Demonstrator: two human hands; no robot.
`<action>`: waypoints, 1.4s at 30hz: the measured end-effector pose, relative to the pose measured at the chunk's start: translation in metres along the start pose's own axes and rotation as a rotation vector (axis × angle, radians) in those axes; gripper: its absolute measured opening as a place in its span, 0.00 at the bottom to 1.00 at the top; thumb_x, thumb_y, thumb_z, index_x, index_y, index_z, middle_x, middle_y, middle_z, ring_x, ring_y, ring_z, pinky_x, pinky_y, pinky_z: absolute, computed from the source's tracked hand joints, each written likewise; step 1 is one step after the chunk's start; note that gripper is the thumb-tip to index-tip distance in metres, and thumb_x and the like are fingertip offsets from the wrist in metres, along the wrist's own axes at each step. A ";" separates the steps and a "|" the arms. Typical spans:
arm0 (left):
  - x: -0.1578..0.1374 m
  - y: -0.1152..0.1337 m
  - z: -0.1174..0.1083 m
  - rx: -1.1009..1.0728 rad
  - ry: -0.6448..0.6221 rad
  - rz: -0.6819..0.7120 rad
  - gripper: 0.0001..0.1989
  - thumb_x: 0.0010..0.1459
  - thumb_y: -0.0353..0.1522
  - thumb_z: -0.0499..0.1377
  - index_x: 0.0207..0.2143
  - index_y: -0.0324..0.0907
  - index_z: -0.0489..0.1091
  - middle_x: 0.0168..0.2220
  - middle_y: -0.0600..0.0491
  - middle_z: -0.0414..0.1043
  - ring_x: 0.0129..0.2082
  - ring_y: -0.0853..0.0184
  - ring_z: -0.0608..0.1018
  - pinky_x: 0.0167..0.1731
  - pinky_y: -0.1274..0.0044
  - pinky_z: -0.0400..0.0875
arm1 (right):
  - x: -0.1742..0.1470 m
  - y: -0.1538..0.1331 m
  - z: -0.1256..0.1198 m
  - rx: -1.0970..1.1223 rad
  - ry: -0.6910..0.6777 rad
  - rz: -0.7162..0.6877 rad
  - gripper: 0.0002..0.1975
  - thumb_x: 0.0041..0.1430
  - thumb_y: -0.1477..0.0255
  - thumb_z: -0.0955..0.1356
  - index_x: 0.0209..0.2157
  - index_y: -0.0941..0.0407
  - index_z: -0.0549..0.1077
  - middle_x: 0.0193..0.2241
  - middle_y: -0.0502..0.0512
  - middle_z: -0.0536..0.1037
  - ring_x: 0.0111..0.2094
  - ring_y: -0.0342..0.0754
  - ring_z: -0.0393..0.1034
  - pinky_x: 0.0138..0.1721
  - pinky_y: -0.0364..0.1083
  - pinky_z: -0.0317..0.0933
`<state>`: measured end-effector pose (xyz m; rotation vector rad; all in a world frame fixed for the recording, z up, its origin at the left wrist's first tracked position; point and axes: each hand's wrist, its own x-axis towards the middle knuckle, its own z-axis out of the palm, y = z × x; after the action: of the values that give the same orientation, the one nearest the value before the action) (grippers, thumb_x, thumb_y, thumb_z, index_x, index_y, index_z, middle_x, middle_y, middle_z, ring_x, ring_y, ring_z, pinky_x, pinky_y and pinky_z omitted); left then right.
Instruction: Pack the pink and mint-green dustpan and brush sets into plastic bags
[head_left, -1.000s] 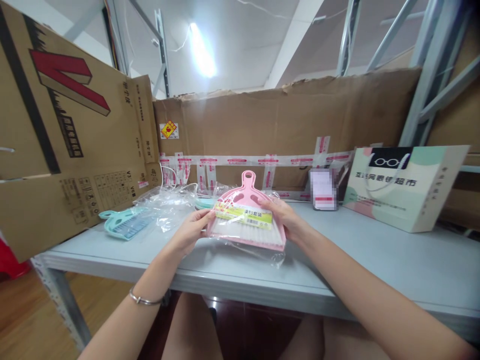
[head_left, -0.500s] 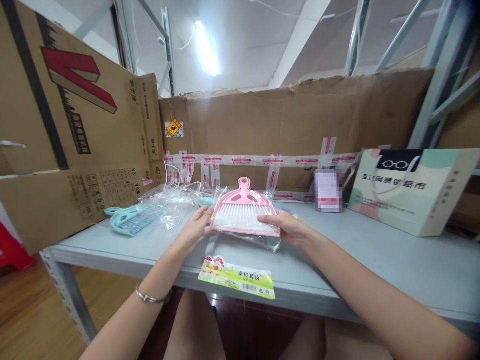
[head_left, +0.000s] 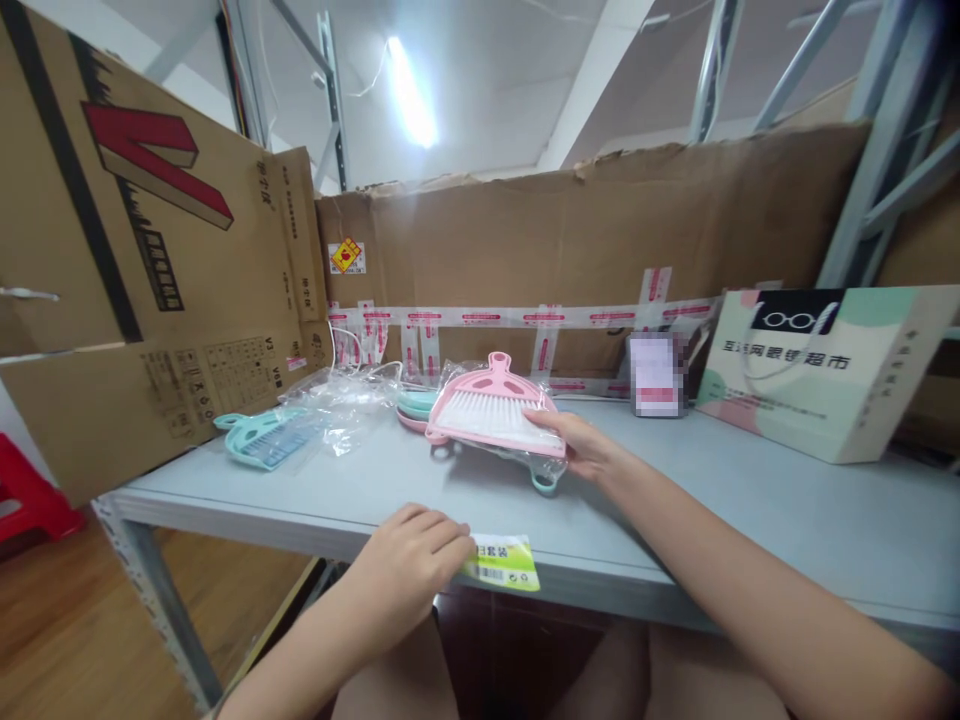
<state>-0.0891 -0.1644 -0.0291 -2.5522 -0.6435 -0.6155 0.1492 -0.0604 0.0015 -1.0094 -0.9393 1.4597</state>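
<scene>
My right hand [head_left: 581, 440] grips the right edge of a pink dustpan [head_left: 501, 378] in clear plastic wrap, thumb over the white bristles of its brush [head_left: 487, 412]. The dustpan is tilted above the table, handle upward. A mint handle end [head_left: 544, 486] shows beneath it. At the front edge of the table, my left hand [head_left: 420, 550] has its fingers curled over the left part of a green and yellow label card [head_left: 506, 562]. The fingertips' exact hold is hidden. Mint and pink dustpans [head_left: 411, 408] lie partly hidden behind the held one.
On the table's left lie a mint dustpan with blue bristles [head_left: 264, 438] and crumpled clear plastic [head_left: 337, 405]. A phone with a blurred screen [head_left: 657, 375] and a printed paper bag [head_left: 810, 390] stand at the right. Cardboard [head_left: 487, 240] walls the back and left.
My left hand has let go of the pink dustpan and come down to the label card. The right hand keeps hold of the dustpan, which now tilts down to the right.
</scene>
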 end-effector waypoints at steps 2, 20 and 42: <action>0.002 -0.002 -0.003 0.006 0.065 0.014 0.12 0.53 0.19 0.49 0.35 0.41 0.66 0.31 0.52 0.75 0.30 0.66 0.75 0.34 0.73 0.68 | 0.001 0.001 0.000 0.025 -0.008 -0.013 0.06 0.56 0.78 0.66 0.35 0.64 0.73 0.27 0.59 0.79 0.25 0.45 0.73 0.30 0.43 0.69; 0.055 -0.056 0.014 0.272 0.325 0.029 0.11 0.58 0.23 0.48 0.35 0.41 0.69 0.23 0.54 0.70 0.25 0.69 0.71 0.30 0.75 0.60 | -0.011 -0.004 0.011 0.045 -0.050 -0.077 0.08 0.60 0.75 0.63 0.35 0.62 0.74 0.29 0.58 0.80 0.29 0.46 0.74 0.34 0.44 0.69; 0.020 -0.055 0.009 0.334 0.454 -0.057 0.11 0.57 0.23 0.50 0.37 0.42 0.70 0.24 0.54 0.70 0.25 0.68 0.69 0.31 0.75 0.57 | -0.017 -0.005 0.016 0.061 -0.090 0.123 0.14 0.61 0.77 0.59 0.47 0.60 0.68 0.24 0.55 0.78 0.19 0.42 0.71 0.21 0.41 0.67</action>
<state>-0.0995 -0.1090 -0.0101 -1.9995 -0.5982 -0.9774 0.1365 -0.0770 0.0134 -0.9777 -0.9038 1.6382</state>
